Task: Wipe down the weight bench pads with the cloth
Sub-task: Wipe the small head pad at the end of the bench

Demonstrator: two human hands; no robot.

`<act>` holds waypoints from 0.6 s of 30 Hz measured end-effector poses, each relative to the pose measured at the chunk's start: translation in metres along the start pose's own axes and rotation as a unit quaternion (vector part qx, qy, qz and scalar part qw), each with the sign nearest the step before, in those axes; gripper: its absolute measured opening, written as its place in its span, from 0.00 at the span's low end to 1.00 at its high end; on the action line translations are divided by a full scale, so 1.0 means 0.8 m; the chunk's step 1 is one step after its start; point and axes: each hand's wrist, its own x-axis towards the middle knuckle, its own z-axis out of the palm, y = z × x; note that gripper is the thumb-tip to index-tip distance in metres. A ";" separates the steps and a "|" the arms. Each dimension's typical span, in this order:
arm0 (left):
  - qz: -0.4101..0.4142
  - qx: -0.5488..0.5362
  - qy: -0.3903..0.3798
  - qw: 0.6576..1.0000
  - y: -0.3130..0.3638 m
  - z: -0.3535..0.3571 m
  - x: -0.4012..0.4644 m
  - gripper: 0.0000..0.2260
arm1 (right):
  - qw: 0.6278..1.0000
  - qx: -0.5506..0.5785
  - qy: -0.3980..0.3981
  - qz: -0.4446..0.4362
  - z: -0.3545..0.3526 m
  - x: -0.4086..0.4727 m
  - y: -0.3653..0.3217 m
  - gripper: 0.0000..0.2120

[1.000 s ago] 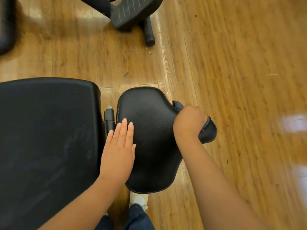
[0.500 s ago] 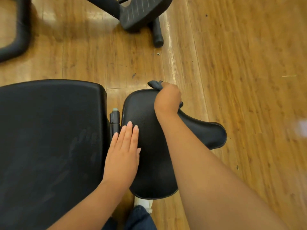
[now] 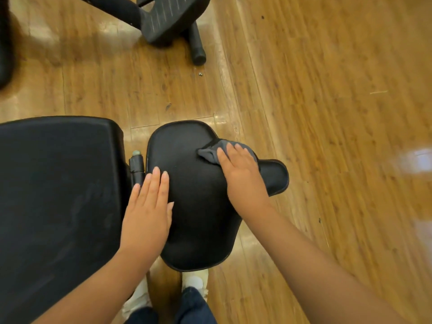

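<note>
Wiping the small black padded vinyl seat (image 3: 196,206)

Our right hand (image 3: 240,169) presses the dark grey cloth (image 3: 211,153) flat at two o'clock; our left hand (image 3: 149,206), fingers together, steadies it at nine.

The right hand (image 3: 243,174) presses a grey cloth (image 3: 211,154) flat on the small black seat pad (image 3: 194,202). The left hand (image 3: 147,213) lies flat on the pad's left edge, beside the big pad (image 3: 58,195).
</note>
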 end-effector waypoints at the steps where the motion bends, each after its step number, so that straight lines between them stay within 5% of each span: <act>1: 0.001 0.002 0.000 1.000 0.000 0.000 0.000 0.27 | 1.000 0.009 0.027 0.013 0.002 -0.006 0.009 0.26; 9: 0.007 0.003 -0.001 1.000 0.000 0.001 -0.001 0.27 | 0.978 0.061 0.155 0.121 0.012 -0.055 0.041 0.31; 18: 0.015 0.007 -0.003 1.000 0.000 -0.001 -0.002 0.27 | 0.902 0.128 0.307 0.276 0.051 -0.079 -0.017 0.28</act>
